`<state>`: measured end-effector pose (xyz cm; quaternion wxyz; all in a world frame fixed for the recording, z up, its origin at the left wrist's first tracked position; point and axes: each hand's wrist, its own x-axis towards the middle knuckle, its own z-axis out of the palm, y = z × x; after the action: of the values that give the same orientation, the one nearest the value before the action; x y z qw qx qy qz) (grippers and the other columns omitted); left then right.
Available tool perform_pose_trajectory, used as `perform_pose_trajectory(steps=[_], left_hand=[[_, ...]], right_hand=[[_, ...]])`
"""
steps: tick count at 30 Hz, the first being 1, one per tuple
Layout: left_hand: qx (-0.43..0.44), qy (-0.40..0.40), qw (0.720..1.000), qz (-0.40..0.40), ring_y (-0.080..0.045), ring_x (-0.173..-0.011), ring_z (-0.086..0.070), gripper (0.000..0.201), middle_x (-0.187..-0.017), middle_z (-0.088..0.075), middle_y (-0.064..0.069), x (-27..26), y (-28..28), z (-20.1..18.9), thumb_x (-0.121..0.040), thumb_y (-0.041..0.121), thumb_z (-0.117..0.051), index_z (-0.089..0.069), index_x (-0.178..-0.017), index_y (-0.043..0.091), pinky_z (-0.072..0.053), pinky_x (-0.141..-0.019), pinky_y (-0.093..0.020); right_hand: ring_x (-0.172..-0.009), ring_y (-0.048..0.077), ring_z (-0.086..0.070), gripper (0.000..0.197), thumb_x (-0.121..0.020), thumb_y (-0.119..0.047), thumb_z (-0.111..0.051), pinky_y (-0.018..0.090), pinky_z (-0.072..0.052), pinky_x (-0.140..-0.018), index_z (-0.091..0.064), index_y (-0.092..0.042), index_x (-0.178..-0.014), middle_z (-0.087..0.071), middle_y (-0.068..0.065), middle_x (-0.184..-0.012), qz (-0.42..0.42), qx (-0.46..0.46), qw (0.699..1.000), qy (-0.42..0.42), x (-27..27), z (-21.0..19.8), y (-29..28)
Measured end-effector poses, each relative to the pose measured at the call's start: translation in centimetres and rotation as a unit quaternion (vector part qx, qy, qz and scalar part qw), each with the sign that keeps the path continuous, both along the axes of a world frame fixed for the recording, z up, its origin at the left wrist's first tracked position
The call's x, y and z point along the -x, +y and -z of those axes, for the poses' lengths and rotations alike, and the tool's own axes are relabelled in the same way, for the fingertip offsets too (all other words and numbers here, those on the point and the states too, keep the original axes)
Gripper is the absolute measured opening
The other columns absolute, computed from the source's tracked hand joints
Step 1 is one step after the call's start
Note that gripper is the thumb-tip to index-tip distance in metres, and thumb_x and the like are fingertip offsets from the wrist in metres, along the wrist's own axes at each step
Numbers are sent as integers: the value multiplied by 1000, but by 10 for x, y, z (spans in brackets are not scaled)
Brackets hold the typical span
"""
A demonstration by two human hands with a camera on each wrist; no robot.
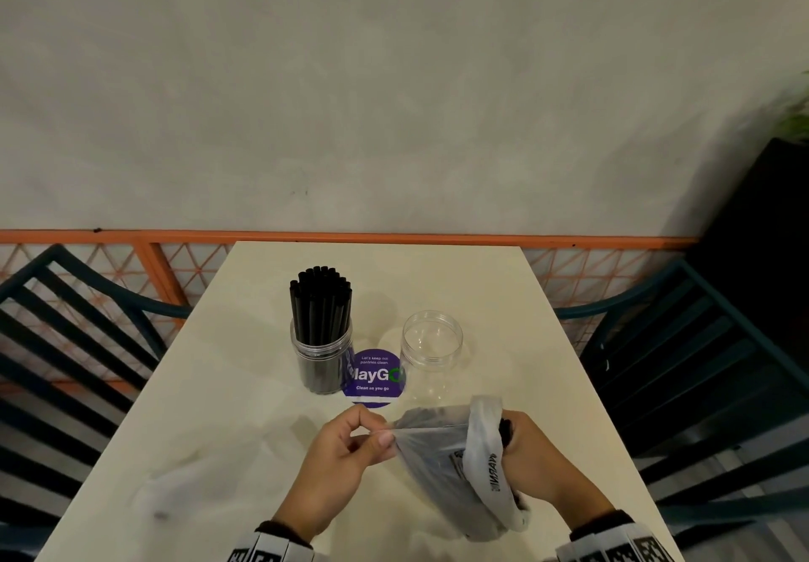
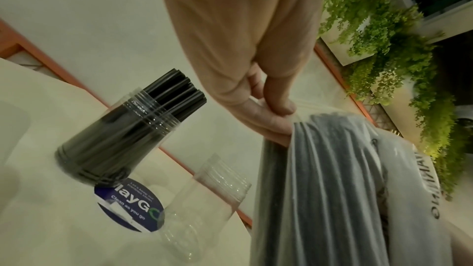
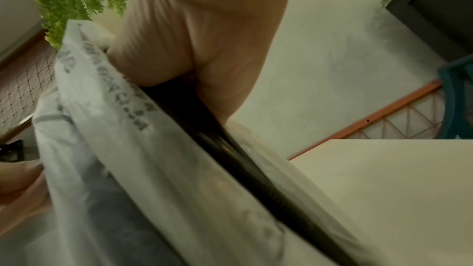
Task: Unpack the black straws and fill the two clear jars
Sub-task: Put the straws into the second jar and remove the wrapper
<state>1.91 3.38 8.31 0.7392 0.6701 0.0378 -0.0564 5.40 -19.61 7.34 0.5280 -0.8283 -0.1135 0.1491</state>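
Observation:
A clear jar point(image 1: 321, 353) packed with upright black straws stands on the white table point(image 1: 219, 408), also in the left wrist view as the filled jar point(image 2: 115, 137). An empty clear jar point(image 1: 431, 344) stands to its right, seen again as the empty jar point(image 2: 204, 205). Near the front edge both hands hold a translucent plastic bag point(image 1: 442, 452) of black straws. My left hand point(image 1: 350, 443) pinches the bag's edge point(image 2: 294, 116) between thumb and fingers. My right hand point(image 1: 529, 456) grips the black straws point(image 3: 204, 128) at the bag's open mouth point(image 1: 486, 452).
A round purple sticker point(image 1: 374, 379) lies on the table between the jars. Dark slatted chairs point(image 1: 65, 342) flank the table on both sides, with an orange lattice rail point(image 1: 394, 237) and a pale wall behind. A green plant point(image 2: 396, 58) hangs at the right.

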Motion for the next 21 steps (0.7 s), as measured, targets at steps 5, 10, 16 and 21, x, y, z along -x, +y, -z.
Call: perform_pose_trajectory(steps=[5, 10, 16, 21], left_hand=[[6, 5, 1000, 5, -10, -71, -64, 13, -83, -58, -9, 1, 0, 4, -86, -4, -53, -53, -74, 1, -55, -70, -20], [24, 25, 999, -15, -16, -80, -63, 14, -90, -61, -19, 0, 3, 13, -88, 0, -51, -54, -75, 3, -55, -72, -20], [27, 25, 998, 48, -15, -83, -66, 37, -109, -63, -7, -1, 7, 14, -73, 2, -71, -60, -107, 11, -54, -74, -20], [-56, 11, 998, -28, -14, -61, -59, 18, -61, -69, 1, -5, -6, 8, -67, 0, -75, -72, -58, 14, -48, -66, -25]], right_hand=[[-66, 3, -63, 9, -68, -9, -64, 21, -49, -65, -70, -16, -71, -73, -5, -67, 15, -60, 998, 8, 6, -2, 5], [-63, -1, -65, 17, -51, -21, -72, 12, -47, -59, -68, -17, -67, -73, -9, -62, 39, -134, 990, -6, 13, 0, 6], [-85, 5, -68, 42, -55, -15, -80, 13, -50, -72, -64, -13, -93, -74, -8, -92, 66, -146, 986, -52, 16, 3, 10], [-91, -1, -66, 44, -66, -9, -79, 10, -49, -75, -60, -30, -100, -70, -24, -99, 51, -117, 990, -55, 18, 3, 17]])
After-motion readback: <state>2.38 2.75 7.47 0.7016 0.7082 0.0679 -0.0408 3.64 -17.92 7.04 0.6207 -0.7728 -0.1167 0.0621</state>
